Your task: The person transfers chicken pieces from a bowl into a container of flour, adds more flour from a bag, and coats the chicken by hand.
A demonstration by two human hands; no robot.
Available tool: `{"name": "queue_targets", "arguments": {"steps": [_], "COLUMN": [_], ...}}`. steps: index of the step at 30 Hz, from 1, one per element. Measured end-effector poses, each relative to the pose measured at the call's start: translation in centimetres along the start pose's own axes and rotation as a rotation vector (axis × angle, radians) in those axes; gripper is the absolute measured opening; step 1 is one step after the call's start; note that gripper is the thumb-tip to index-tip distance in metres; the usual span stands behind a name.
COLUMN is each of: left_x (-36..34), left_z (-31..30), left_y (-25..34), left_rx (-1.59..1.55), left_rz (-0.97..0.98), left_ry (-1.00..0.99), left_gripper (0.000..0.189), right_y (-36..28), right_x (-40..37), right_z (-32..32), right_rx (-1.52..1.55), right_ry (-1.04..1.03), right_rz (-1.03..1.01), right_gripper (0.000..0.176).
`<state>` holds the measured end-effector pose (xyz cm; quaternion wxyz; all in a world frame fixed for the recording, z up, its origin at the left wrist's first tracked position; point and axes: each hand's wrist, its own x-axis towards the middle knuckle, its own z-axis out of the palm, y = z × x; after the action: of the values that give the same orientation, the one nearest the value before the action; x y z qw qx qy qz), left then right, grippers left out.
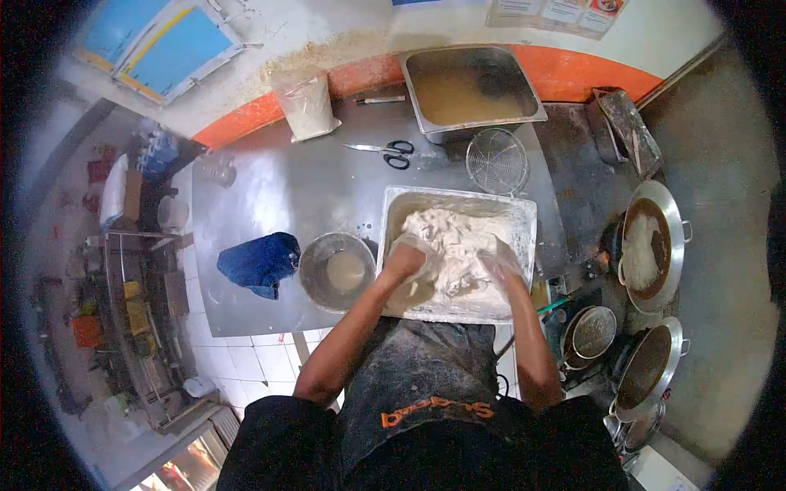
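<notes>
A white rectangular tub (530, 245) on the metal table's front edge holds floury, lumpy coated pieces (450, 245). My left hand (408, 255) reaches into its left side, in what looks like a thin clear glove; the flour hides its fingertips. On the right side of the tub, my right hand (498, 263) rests against the coated pieces, its whitened fingers stretched out. A round metal bowl (315, 282) with pale liquid in the bottom stands just left of the tub. What the pieces are under the flour cannot be made out.
Behind the tub are a wire strainer (497, 159), black-handled scissors (397, 154), a deep metal pan (422, 123) of cloudy liquid and a bag of white powder (307, 106). A blue cloth (258, 263) lies left. Two large woks (655, 245) stand right; a flame shows near the upper one.
</notes>
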<state>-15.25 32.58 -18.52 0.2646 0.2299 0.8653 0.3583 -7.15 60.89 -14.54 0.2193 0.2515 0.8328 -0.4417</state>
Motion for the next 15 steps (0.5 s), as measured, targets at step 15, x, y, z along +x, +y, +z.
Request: {"name": "queue_targets", "arguments": {"steps": [15], "left_x": [-7.3], "left_z": [-14.9], "left_y": [20.4], "left_rx": [-0.040], "left_rz": [0.220], "left_ry": [0.439], "left_gripper": [0.038], "right_y": [-13.4], "right_x": [-15.9], "right_z": [-11.6], "right_rx": [0.126], "right_ry": [0.189], "right_rz": [-0.352], "right_gripper": [0.064]}}
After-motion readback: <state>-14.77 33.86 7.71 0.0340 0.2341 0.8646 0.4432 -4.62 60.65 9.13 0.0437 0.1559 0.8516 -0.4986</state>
